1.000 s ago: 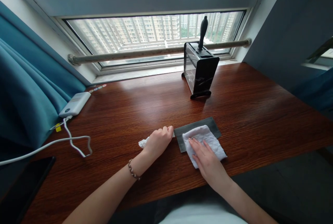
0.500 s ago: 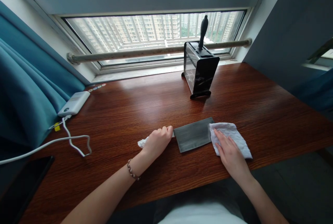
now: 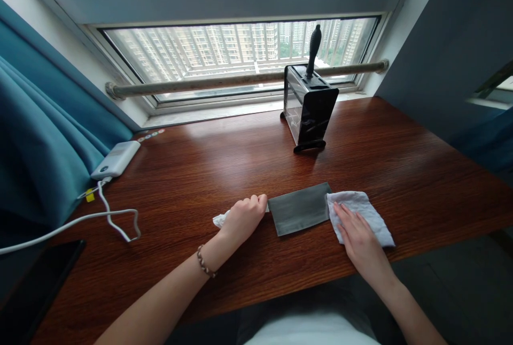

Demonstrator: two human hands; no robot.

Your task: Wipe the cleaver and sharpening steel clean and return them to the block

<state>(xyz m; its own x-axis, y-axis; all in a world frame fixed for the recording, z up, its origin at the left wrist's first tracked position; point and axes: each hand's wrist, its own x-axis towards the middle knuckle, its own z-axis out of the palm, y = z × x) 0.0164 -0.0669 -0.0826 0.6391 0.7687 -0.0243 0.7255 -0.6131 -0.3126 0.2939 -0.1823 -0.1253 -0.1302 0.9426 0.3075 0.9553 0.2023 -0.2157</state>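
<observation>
A kitchen cleaver lies flat on the table, its grey rectangular blade (image 3: pixel 300 209) pointing right. My left hand (image 3: pixel 245 215) is closed around its handle, most of which is hidden under the fist. Crumpled white material (image 3: pixel 220 220) sticks out on the left side of that fist. At the blade's far right end lies a folded white cloth (image 3: pixel 371 214), its left edge meeting or slightly covering the blade's end. My right hand (image 3: pixel 358 232) rests on the cloth with its fingers stretched out and lying flat.
A black knife block (image 3: pixel 318 112) with clear sides stands at the back, one black-handled tool (image 3: pixel 315 51) upright in it. A white power bank (image 3: pixel 117 159) with a white cable (image 3: pixel 76 219) lies at the left by the blue curtain. A dark tablet-like slab (image 3: pixel 40 286) sits front left.
My right hand and the cloth have slid slightly to the right along the blade, uncovering a bit more of its end. My left hand keeps its grip in the same place.
</observation>
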